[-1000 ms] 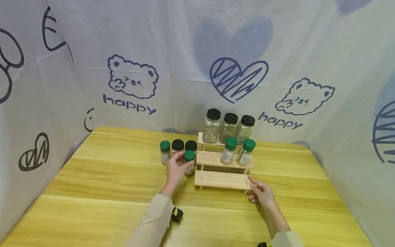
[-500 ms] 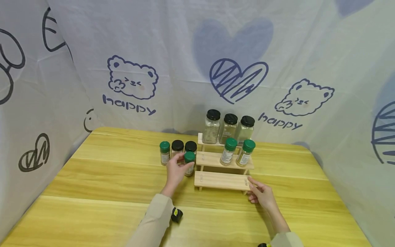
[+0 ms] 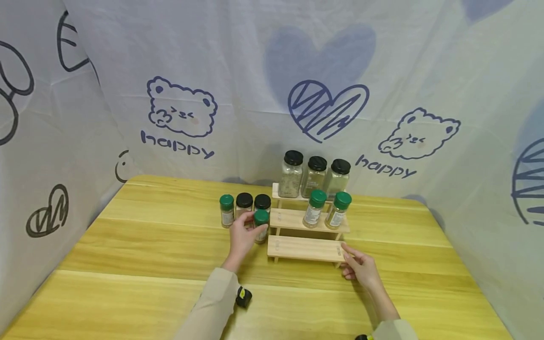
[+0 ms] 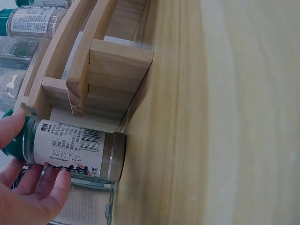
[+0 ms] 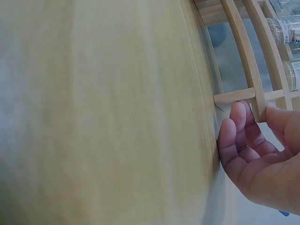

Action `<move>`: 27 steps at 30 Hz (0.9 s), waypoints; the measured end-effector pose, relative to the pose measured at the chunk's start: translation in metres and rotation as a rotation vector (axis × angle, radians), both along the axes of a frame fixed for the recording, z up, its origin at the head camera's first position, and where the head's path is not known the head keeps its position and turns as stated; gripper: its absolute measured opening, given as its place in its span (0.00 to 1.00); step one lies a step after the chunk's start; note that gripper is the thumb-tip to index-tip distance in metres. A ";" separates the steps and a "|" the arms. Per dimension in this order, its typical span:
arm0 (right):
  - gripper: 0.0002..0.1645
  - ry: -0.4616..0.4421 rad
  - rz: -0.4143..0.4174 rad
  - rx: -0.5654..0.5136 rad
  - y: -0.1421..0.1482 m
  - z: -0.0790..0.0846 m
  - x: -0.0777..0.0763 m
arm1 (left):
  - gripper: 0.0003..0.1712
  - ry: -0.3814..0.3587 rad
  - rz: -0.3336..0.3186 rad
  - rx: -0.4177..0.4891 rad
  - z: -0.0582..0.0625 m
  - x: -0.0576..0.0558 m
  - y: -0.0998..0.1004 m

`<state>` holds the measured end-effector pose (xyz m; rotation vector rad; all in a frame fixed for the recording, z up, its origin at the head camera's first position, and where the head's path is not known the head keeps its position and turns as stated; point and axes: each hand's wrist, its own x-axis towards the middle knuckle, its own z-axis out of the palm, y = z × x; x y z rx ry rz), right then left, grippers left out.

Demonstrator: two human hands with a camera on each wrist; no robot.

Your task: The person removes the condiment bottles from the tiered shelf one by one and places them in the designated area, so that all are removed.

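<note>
Left of the rack, my left hand (image 3: 243, 236) grips a green-capped spice jar (image 4: 70, 149) around its cap and neck, thumb on one side and fingers on the other. The jar stands upright with its base at the table surface, its label facing the left wrist camera. My right hand (image 3: 362, 270) pinches the right end of the lowest shelf (image 3: 303, 248) of a three-step wooden spice rack (image 5: 243, 51). Its thumb lies on top and its fingers curl underneath. Two green-capped jars (image 3: 314, 210) stand on the middle step, and three black-capped jars (image 3: 291, 175) on the top one.
Just behind my left hand stand two black-capped jars (image 3: 244, 200) and another green-capped jar (image 3: 227, 211), partly hidden by the hand. White printed cloth (image 3: 250, 85) hangs behind and beside the wooden table (image 3: 140, 245).
</note>
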<state>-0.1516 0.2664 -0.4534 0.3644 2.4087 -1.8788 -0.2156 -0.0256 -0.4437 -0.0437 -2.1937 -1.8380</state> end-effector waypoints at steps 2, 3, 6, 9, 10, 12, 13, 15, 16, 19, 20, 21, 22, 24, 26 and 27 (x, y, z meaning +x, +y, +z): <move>0.22 0.000 -0.001 -0.001 0.000 0.000 0.000 | 0.22 0.001 0.002 0.000 0.000 0.000 0.000; 0.22 -0.001 -0.002 -0.001 0.000 0.000 0.000 | 0.23 0.000 0.002 0.001 0.000 0.000 0.000; 0.22 -0.001 -0.004 0.002 0.000 0.000 -0.001 | 0.24 -0.008 0.003 0.001 0.000 0.001 0.001; 0.22 -0.001 -0.004 0.010 0.000 0.000 0.000 | 0.24 -0.009 0.003 -0.004 0.001 0.002 0.001; 0.22 0.000 -0.004 0.012 0.000 0.000 0.000 | 0.25 -0.011 0.005 -0.005 0.001 0.002 0.001; 0.22 0.002 -0.002 0.014 0.001 0.000 0.000 | 0.25 -0.013 0.007 -0.006 0.001 0.003 0.001; 0.22 0.003 -0.002 0.015 0.001 -0.001 0.000 | 0.25 -0.014 0.008 -0.005 0.002 0.004 0.001; 0.22 0.003 -0.003 0.013 0.000 0.000 0.000 | 0.24 -0.017 0.013 0.000 0.002 0.004 0.001; 0.22 0.004 -0.003 0.011 0.000 0.000 0.000 | 0.25 -0.015 0.014 0.003 0.002 0.005 0.000; 0.22 0.000 -0.002 0.010 0.000 0.000 0.000 | 0.25 -0.004 0.020 0.017 0.000 0.007 0.000; 0.22 0.000 0.000 0.009 0.000 0.001 0.000 | 0.25 0.001 0.021 0.023 0.000 0.008 0.000; 0.22 0.000 0.000 0.009 -0.001 0.001 0.000 | 0.25 0.007 0.022 0.030 -0.001 0.008 0.000; 0.22 0.002 0.002 0.009 0.000 0.001 0.000 | 0.25 0.013 0.024 0.040 -0.001 0.009 -0.001; 0.22 0.004 0.005 0.008 0.000 0.002 0.000 | 0.24 0.017 0.035 0.063 -0.002 0.011 0.000; 0.22 0.007 0.008 0.009 0.000 0.002 0.000 | 0.23 0.020 0.046 0.081 -0.001 0.013 0.001; 0.22 0.006 0.007 0.008 0.000 0.002 0.000 | 0.22 0.021 0.053 0.089 -0.001 0.014 0.001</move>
